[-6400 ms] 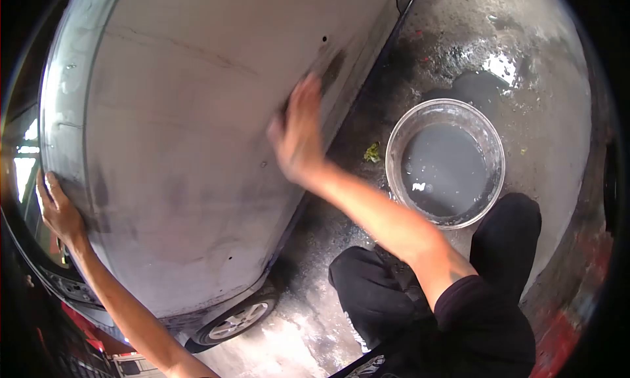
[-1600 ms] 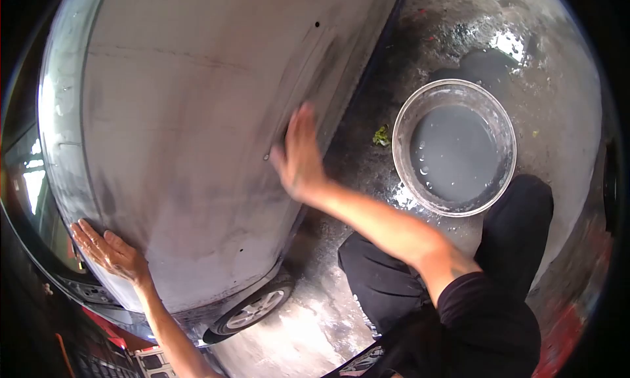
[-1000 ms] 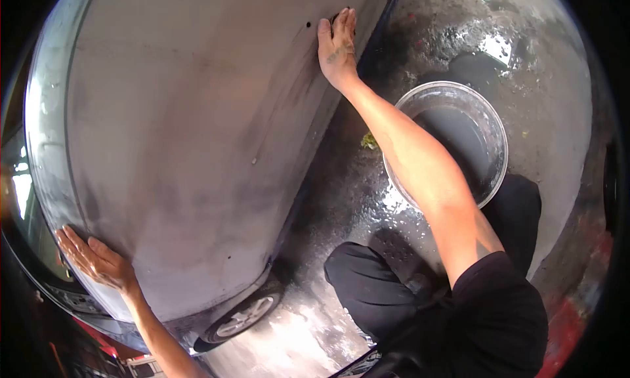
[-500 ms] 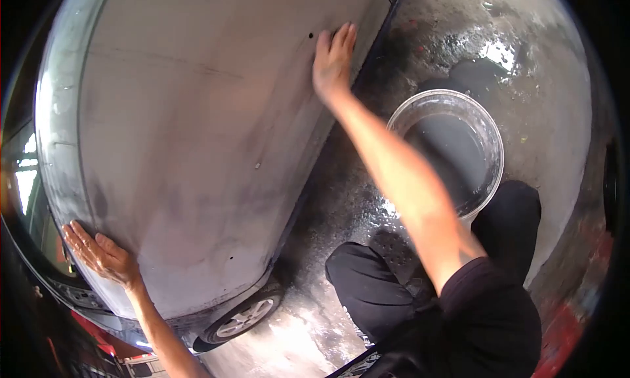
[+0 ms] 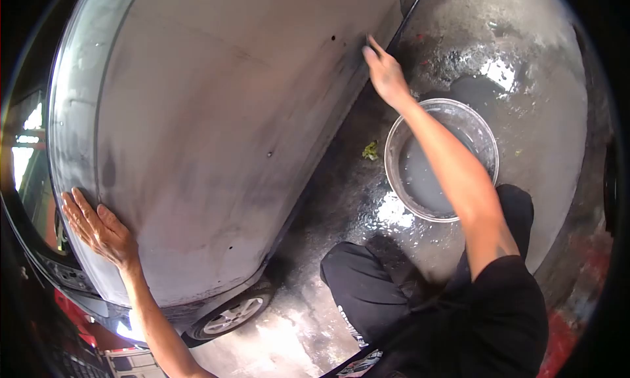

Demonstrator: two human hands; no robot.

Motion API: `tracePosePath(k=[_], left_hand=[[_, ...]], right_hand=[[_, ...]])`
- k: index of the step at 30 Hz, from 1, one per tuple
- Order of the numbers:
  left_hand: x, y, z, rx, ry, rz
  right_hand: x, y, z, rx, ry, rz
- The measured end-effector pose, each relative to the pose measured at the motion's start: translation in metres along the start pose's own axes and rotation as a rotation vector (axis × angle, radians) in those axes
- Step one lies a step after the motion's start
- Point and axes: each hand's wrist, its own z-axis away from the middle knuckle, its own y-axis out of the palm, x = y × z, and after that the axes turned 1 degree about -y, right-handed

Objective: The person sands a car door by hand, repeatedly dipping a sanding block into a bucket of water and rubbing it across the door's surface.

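A dull grey car body panel (image 5: 197, 135) with brownish and dark patches fills the left half of the head view. My left hand (image 5: 102, 230) rests on the panel's curved edge near the car window, fingers spread, holding nothing. Near the panel's far right edge is my right hand (image 5: 387, 73), its thumb and fingers bent around something thin and dark that I cannot make out. Below my right forearm stands a round bucket (image 5: 392, 161) with cloudy grey water in it.
A car wheel (image 5: 233, 315) shows at the lower left. The concrete floor (image 5: 551, 115) is wet, with shiny puddles. A small yellow-green scrap (image 5: 370, 150) lies left of the bucket. My bent knees in black trousers (image 5: 361, 279) are below.
My right hand has moved right to the panel's edge, and its fingers have turned from lying flat to bent. My left hand remains on the panel. The yellow-green scrap has come into sight.
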Motion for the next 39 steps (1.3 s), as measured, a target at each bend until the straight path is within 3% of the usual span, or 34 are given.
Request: tracePosePath(k=[1, 3, 4, 6, 7, 8, 10, 13, 14, 16, 18, 19, 20, 22, 23, 24, 25, 26, 28, 31, 33, 34, 36, 37, 39], left_hand=[[-0.002, -0.001, -0.001, -0.005, 0.008, 0.007], [-0.003, -0.002, -0.001, -0.004, -0.021, 0.009], [-0.002, -0.002, -0.001, -0.012, -0.017, 0.008], [-0.001, 0.001, 0.000, -0.025, -0.001, 0.017], [-0.001, 0.000, 0.000, -0.039, -0.002, 0.019], [-0.001, 0.000, 0.001, -0.018, -0.018, -0.011], [0.000, 0.000, 0.002, -0.007, -0.033, -0.019], [-0.003, -0.003, 0.000, -0.011, -0.030, -0.007], [-0.002, -0.003, 0.001, -0.003, -0.032, -0.024], [-0.001, -0.002, 0.000, -0.006, -0.034, -0.028], [-0.003, -0.001, 0.002, 0.001, -0.029, -0.025], [-0.004, -0.001, 0.001, 0.004, -0.029, -0.031], [-0.003, -0.002, 0.000, 0.005, -0.029, -0.039], [-0.003, -0.002, -0.001, -0.004, -0.013, -0.040], [-0.003, -0.002, -0.001, -0.006, -0.008, -0.040], [-0.004, -0.002, 0.000, -0.004, -0.003, -0.050], [-0.003, -0.001, 0.001, 0.000, 0.005, -0.051], [0.000, 0.001, 0.002, 0.007, 0.005, -0.045], [0.000, 0.001, 0.002, 0.023, -0.005, -0.057], [0.001, 0.000, -0.001, 0.010, 0.026, -0.029], [0.000, 0.002, -0.003, -0.005, 0.029, -0.024], [0.000, 0.001, -0.001, 0.000, 0.031, -0.028], [0.000, 0.001, -0.001, 0.008, 0.030, -0.023], [-0.003, 0.004, -0.001, 0.012, 0.016, -0.027], [-0.004, 0.000, -0.001, 0.015, 0.023, -0.039]], right_hand=[[0.021, -0.039, 0.026, 0.202, 0.208, 0.004], [-0.028, -0.097, 0.057, 0.396, -0.153, 0.239], [-0.051, -0.126, 0.082, 0.431, -0.148, 0.371], [-0.085, -0.173, 0.092, 0.927, 0.186, 0.776], [-0.109, -0.181, 0.105, 0.942, 0.236, 0.886], [-0.162, -0.187, 0.118, 0.907, 0.150, 0.998], [-0.181, -0.178, 0.135, 1.082, 0.443, 1.146], [-0.192, -0.160, 0.138, 1.043, 0.454, 1.112], [-0.205, -0.161, 0.130, 0.946, 0.406, 0.952], [-0.119, -0.163, 0.111, 0.744, 0.335, 0.703], [-0.071, -0.165, 0.076, 0.653, 0.268, 0.654], [-0.077, -0.154, 0.071, 0.266, -0.179, 0.275], [-0.067, -0.139, 0.042, 0.093, -0.276, 0.306], [-0.009, -0.101, 0.014, -0.103, -0.121, 0.083], [-0.023, -0.068, -0.015, -0.238, -0.399, 0.222], [0.001, -0.031, -0.028, -0.373, -0.353, 0.148], [0.008, 0.012, -0.035, -0.463, -0.386, 0.268], [0.036, 0.057, -0.016, -0.308, -0.289, 0.111], [0.063, 0.175, 0.060, -0.362, -0.305, 0.123], [0.072, 0.222, 0.191, -0.003, -0.468, 0.039], [0.051, 0.188, 0.164, 0.119, -0.592, 0.110], [0.043, 0.170, 0.119, 0.036, -0.684, 0.248], [0.048, 0.113, 0.017, -0.218, -0.551, 0.162], [0.005, 0.114, -0.054, -0.317, -0.437, 0.355], [0.024, 0.109, -0.042, -0.400, -0.340, 0.214]])
